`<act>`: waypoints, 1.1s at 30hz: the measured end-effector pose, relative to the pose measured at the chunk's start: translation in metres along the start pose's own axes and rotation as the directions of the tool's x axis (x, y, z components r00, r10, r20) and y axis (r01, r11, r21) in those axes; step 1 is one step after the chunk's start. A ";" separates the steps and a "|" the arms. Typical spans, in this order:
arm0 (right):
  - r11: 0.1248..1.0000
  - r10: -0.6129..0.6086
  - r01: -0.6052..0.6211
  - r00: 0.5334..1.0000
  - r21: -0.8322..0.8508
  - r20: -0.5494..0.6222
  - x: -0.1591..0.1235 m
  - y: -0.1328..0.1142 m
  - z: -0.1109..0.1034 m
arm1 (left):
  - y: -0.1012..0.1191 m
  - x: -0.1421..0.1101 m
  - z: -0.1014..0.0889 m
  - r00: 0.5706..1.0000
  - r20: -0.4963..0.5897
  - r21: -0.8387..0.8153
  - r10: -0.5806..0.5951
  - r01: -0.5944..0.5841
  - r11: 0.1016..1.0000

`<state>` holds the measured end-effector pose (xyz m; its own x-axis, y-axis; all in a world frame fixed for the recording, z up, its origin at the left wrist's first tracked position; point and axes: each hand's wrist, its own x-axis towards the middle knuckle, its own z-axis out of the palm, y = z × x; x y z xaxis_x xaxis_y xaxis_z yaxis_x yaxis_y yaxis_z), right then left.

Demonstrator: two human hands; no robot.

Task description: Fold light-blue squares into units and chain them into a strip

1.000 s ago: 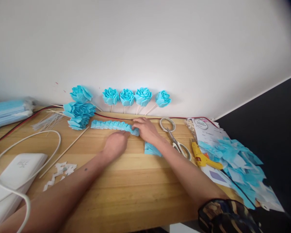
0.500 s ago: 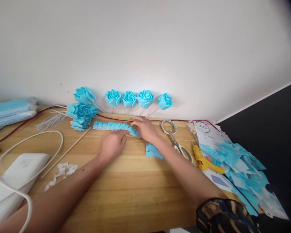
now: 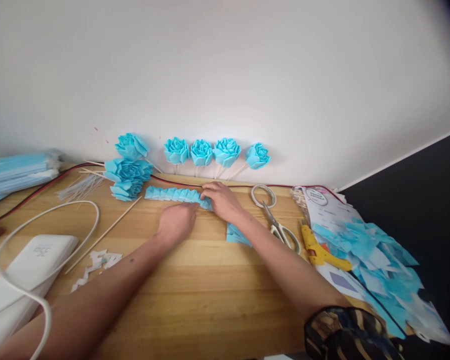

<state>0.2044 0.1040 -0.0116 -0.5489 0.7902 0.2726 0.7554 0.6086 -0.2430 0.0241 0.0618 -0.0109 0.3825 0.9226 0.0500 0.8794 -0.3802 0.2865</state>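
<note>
Toward the back edge of the tabletop (image 3: 210, 300): pleated blue strip (image 3: 170, 194), right hand (image 3: 223, 202) curled over its right end, left hand (image 3: 177, 222) at its front side; pinching or merely pressing, cannot tell. Uneven pressure could skew it; right forearm (image 3: 279, 265), dipping, could drag the blue piece (image 3: 235, 234) it partly hides.

Along the back edge of the surface (image 3: 195, 305), four stemmed flowers (image 3: 201, 152) lean on the wall (image 3: 225, 60); to their left sits a flower cluster (image 3: 129, 170). The strip (image 3: 172, 194) lies before the row. A flat stack (image 3: 18, 172) takes the left back corner, with a power bank (image 3: 30, 275) nearer the front left corner. Scraps (image 3: 97, 262) lie right of it. Right of the strip, scissors (image 3: 275, 222) point at a tape roll (image 3: 273, 200); beyond them lie a glue gun (image 3: 318, 252) and, at the right edge, a heap of pieces (image 3: 378, 255).
</note>
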 end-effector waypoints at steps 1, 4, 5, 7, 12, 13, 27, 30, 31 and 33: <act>1.000 0.003 -0.003 1.000 -0.005 0.005 0.001 0.001 0.000 | 0.001 0.001 -0.001 1.000 0.011 0.004 0.000 0.000 1.000; 0.999 0.014 -0.014 1.000 -0.033 0.020 0.002 0.004 -0.002 | 0.002 0.001 -0.003 0.999 0.035 0.019 0.008 -0.008 1.000; 0.999 0.024 -0.023 0.999 -0.035 0.021 0.002 0.006 -0.004 | 0.002 0.001 -0.003 0.999 0.041 0.026 0.013 -0.014 1.000; 0.999 0.051 -0.050 0.998 -0.018 0.021 0.002 0.010 -0.008 | 0.002 0.001 -0.003 0.998 0.053 0.043 0.019 -0.021 0.999; 0.991 0.111 -0.109 0.994 0.072 -0.020 0.001 0.009 -0.015 | 0.001 -0.001 -0.004 0.997 0.065 0.073 0.033 -0.037 0.997; 0.991 0.109 -0.107 0.994 0.080 -0.024 0.001 0.007 -0.015 | 0.001 -0.001 -0.004 0.997 0.066 0.074 0.039 -0.043 0.996; 0.996 0.066 -0.065 0.998 0.058 -0.019 0.013 -0.001 -0.014 | -0.005 -0.006 -0.007 0.985 -0.153 -0.272 -0.074 0.030 0.962; 0.995 0.089 -0.087 0.995 0.046 -0.037 0.006 -0.006 -0.023 | -0.007 -0.002 -0.007 0.965 -0.213 -0.483 -0.154 0.033 0.875; 0.996 0.085 -0.084 0.996 0.038 -0.035 0.003 -0.008 -0.026 | -0.006 -0.001 -0.008 0.959 -0.225 -0.535 -0.174 0.028 0.844; 0.998 0.064 -0.063 0.997 0.031 -0.031 -0.005 -0.012 -0.032 | 0.001 -0.003 -0.014 0.948 -0.255 -0.616 -0.189 -0.008 0.787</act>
<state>0.2098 0.0908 0.0198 -0.4881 0.8250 0.2849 0.7772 0.5594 -0.2883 0.0198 0.0593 0.0021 0.1240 0.9636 0.2370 0.5145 -0.2667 0.8150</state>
